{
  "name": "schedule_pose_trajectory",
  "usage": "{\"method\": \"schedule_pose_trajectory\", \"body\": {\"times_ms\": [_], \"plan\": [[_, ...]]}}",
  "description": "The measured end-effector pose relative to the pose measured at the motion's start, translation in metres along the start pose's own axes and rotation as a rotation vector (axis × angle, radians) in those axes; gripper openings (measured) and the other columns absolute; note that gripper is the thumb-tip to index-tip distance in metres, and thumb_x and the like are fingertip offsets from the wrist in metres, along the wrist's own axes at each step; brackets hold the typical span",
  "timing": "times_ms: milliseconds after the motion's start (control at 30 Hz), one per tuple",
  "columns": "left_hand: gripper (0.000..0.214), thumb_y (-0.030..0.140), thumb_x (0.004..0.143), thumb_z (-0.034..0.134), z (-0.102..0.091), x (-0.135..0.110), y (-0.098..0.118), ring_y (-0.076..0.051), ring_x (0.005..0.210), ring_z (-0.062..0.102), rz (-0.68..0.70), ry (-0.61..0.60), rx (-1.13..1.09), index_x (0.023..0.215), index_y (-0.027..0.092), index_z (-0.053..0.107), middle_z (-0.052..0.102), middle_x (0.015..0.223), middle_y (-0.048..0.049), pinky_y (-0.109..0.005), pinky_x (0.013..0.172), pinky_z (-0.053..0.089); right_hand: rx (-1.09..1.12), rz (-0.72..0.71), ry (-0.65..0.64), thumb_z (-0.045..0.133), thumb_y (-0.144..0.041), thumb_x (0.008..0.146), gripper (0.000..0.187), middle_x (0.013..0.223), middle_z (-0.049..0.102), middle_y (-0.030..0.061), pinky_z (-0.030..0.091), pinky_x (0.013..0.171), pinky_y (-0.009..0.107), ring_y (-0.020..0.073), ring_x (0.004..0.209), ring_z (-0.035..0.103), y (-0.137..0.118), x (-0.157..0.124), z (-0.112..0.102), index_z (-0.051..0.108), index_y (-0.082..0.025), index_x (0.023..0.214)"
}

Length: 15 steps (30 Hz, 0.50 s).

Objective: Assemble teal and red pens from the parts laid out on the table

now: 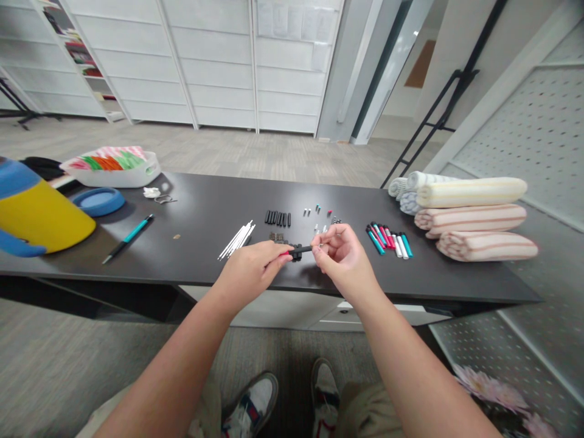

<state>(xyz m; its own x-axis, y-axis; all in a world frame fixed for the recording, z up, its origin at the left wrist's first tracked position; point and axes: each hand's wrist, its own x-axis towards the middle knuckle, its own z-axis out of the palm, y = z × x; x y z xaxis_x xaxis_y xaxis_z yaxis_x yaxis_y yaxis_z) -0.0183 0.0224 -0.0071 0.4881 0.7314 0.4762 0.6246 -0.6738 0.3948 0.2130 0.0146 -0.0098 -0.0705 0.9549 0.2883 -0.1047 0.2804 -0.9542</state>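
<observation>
My left hand [253, 267] is closed round the pink-red end of a pen [300, 250] with a black grip section. The pen lies level between my hands, above the table. At its right end, the thumb and fingertips of my right hand [340, 255] are pinched; any small part between them is hidden. Beyond my hands are black grip tubes [278, 218] in a row, small dark parts [276, 237] and small silver-white pieces [307, 212]. Thin white refills [236, 239] lie near my left hand. Coloured pen barrels [389, 240] in teal, pink-red and white lie right of my right hand.
Rolled towels [479, 218] are stacked at the table's right end. A teal-and-black pen [129, 238], a blue lid [98, 201], a yellow-and-blue container [41, 210] and a white basket [114, 175] of colourful items stand or lie left. The dark table's front edge [137, 281] runs below my hands.
</observation>
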Motion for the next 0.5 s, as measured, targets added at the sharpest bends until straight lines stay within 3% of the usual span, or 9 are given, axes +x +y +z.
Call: {"method": "schedule_pose_trajectory", "body": {"times_ms": [500], "plan": [[0.027,0.036,0.109,0.053,-0.0018,-0.0004,0.0001,-0.02,0.101,0.075,-0.002,-0.033,-0.014,0.121,0.023,0.073,0.08,0.113,-0.0045,-0.031,0.086,0.056,0.004,0.05,0.007,0.085,-0.038,0.085,0.044,0.099,0.073,-0.0004,0.043,0.052,0.024,0.0076,0.054,0.049,0.0016,-0.0004,-0.0012,0.048,-0.028,0.107]]}}
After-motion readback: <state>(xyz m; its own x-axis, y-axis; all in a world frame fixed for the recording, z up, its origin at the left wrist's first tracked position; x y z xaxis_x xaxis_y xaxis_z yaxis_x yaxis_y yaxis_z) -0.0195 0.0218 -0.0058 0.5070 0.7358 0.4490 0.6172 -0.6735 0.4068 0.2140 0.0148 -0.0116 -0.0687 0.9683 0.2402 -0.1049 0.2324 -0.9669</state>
